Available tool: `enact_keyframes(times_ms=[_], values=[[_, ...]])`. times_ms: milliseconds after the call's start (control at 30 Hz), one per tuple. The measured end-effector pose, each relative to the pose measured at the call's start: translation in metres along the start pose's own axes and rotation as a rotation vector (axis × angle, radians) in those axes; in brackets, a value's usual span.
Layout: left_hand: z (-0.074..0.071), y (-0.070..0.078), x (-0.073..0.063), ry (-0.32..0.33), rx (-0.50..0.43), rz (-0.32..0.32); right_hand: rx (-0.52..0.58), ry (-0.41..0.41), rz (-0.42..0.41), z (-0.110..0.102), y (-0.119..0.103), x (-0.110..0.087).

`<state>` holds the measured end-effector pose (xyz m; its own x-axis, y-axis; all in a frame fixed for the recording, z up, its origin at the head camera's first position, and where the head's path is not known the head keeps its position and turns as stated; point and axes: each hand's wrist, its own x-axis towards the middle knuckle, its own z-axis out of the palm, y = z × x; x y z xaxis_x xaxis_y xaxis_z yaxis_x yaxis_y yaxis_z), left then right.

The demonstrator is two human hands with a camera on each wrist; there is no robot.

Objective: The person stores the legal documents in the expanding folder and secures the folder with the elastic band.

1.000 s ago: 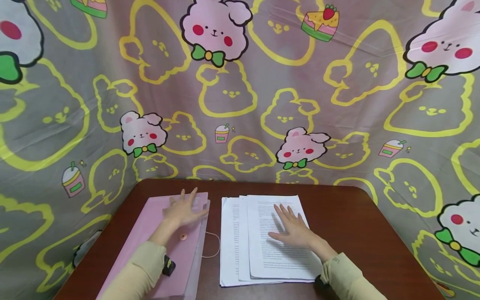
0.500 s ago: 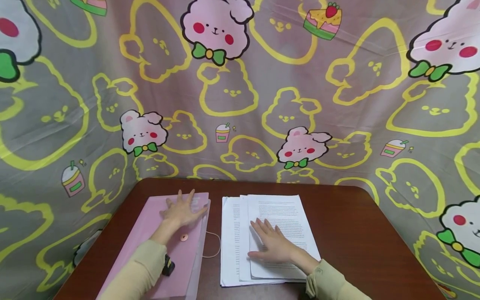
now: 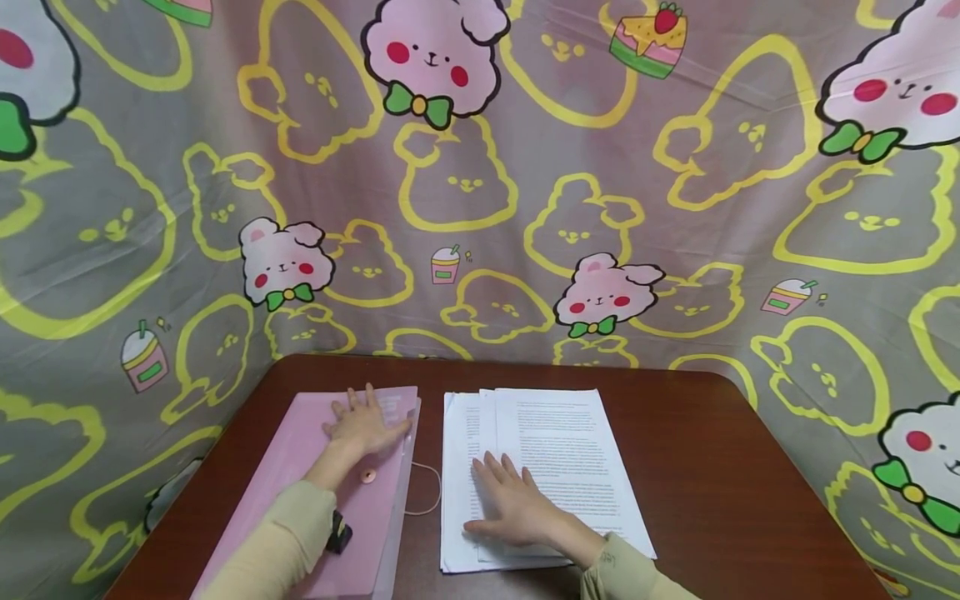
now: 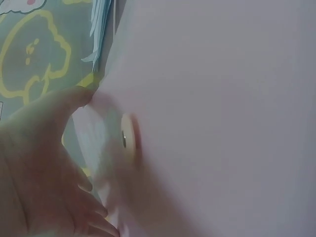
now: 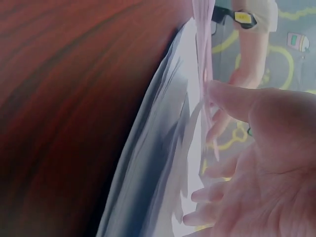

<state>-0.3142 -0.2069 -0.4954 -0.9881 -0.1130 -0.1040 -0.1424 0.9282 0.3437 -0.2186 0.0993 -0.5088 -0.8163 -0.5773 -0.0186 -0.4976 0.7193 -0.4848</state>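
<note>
In the head view a pink document folder (image 3: 292, 467) lies at the left of the table, its round button (image 3: 367, 476) facing up and a string loop (image 3: 438, 492) out at its right side. My left hand (image 3: 358, 429) is spread on the upper part of the folder, thumb towards its right edge. To the right lies a stack of printed papers (image 3: 570, 450), the sheets fanned slightly sideways. Over the lower left part of the stack is my right hand (image 3: 517, 504), palm down with straight fingers. The right wrist view shows the fingers (image 5: 207, 192) close over the sheets' edges.
The brown table (image 3: 720, 483) extends right of the papers. A patterned curtain (image 3: 480, 250) hangs behind and on both sides. A small black device (image 3: 339, 533) sits at the left wrist.
My right hand has moved left and nearer across the papers, from their right half to their lower left. The left hand has shifted slightly down and left on the folder.
</note>
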Motion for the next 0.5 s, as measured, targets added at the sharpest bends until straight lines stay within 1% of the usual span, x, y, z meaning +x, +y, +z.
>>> enact_keyframes(times_ms=[67, 167, 233, 300, 500], values=[[-0.002, 0.000, -0.001, -0.004, 0.004, 0.002, 0.005, -0.009, 0.003, -0.001, -0.008, 0.001], [-0.003, 0.001, 0.000, -0.019, 0.003, 0.002, 0.019, -0.025, 0.033, -0.005, -0.020, 0.000], [-0.003, 0.002, 0.003, -0.027, 0.002, 0.004, 0.015, -0.025, 0.044, -0.006, -0.024, 0.000], [0.001, -0.001, 0.009, -0.027, -0.008, 0.001, 0.020, -0.027, 0.048, -0.006, -0.027, 0.000], [0.016, -0.017, 0.025, -0.043, -0.024, -0.014, -0.037, 0.012, -0.011, 0.024, -0.010, 0.011]])
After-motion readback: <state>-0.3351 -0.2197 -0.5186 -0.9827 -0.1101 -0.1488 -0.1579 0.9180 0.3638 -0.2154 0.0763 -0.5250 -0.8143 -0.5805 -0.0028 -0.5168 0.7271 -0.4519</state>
